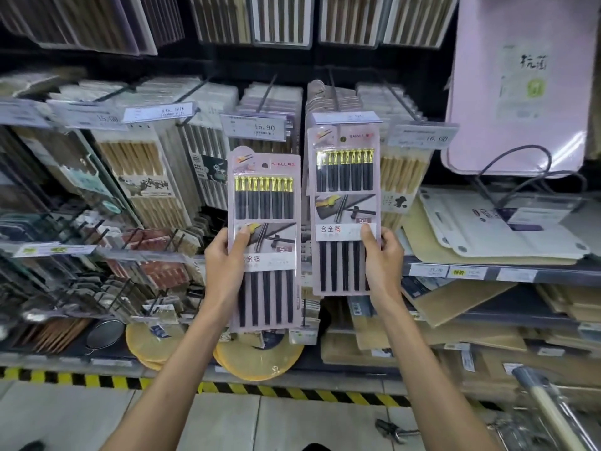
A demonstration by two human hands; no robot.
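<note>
In the middle of the frame two chopstick packs stand upright side by side, a gap between them. The left pack (265, 203) sits lower than the right pack (345, 177). The left hand (224, 258) holds the left pack at its left edge, and the right hand (382, 255) holds the right pack at its right edge, thumbs on the fronts. Behind them hanging packs (143, 177) fill rows of pegs, with price tags (257, 126) in front. Round mats (260, 362) lean below the left pack. Cutting boards (481, 242) lie stacked on shelves at right. A cart handle (546, 408) crosses the lower right corner.
</note>
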